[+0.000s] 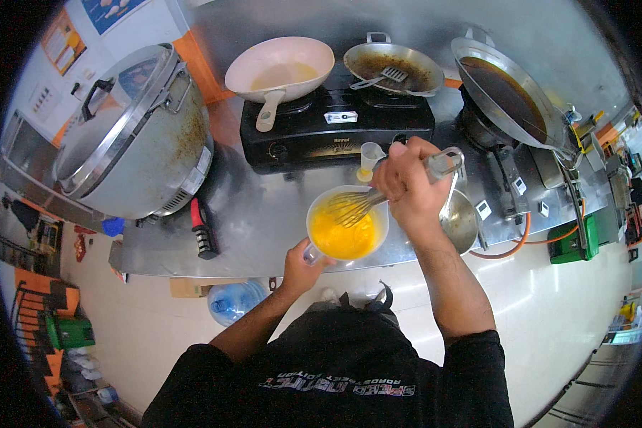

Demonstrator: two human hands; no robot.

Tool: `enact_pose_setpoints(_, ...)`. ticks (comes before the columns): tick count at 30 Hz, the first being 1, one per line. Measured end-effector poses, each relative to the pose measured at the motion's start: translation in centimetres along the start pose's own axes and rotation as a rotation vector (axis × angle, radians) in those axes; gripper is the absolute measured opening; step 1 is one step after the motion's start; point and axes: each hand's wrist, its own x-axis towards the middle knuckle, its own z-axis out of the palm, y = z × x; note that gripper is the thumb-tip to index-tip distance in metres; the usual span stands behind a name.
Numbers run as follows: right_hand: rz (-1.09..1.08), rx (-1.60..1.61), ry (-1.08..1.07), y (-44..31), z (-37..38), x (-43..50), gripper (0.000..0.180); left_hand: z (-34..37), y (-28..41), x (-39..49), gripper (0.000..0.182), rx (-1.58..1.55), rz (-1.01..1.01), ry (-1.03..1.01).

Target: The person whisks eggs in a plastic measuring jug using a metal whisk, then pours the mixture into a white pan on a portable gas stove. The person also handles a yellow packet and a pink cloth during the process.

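Note:
My right hand (411, 187) grips the handle of a wire balloon whisk (353, 207). Its wires dip into beaten yellow egg (339, 235) inside a translucent plastic jug (383, 214). By its handle, low on the near left side, my left hand (304, 267) holds the jug over the front part of the steel counter (257, 230). Just behind the jug stands a small clear plastic measuring cup (372, 152) with a little yellow at its base. A round metal pan or bowl (460, 224) is partly hidden by my right forearm.
A black two-burner Rinnai gas stove (337, 128) carries a pale pink frying pan (280, 67) with liquid and a browned wok (428, 69) holding a slotted turner (390, 75). Left is a large lidded cooker (187, 117), near a red-handled knife sharpener (202, 232); right, a wok of dark liquid (505, 96).

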Motion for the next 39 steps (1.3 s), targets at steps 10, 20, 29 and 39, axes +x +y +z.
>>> enact_pose_setpoints(10, 0.213, 0.033, 0.095, 8.2, -1.3, -1.8, 0.026, 0.7, -0.6, 0.3, 0.045, 0.022, -0.048, 0.011)
enact_pose_setpoints(20, 0.278, -0.02, 0.136, 6.0, -1.7, -0.9, 0.024, -0.1, -0.4, -0.4, 0.039, -0.077, 0.008, 0.036)
enact_pose_setpoints(29, 0.061, 0.05, -0.024, -2.8, -0.3, -0.3, 0.026, 1.9, -0.6, 0.8, 0.041, -0.027, -0.027, 0.021)
enact_pose_setpoints(39, 0.228, -0.118, 0.156, 11.1, -3.0, -1.8, 0.023, 0.8, 0.8, 0.5, 0.035, -0.04, -0.021, 0.061)
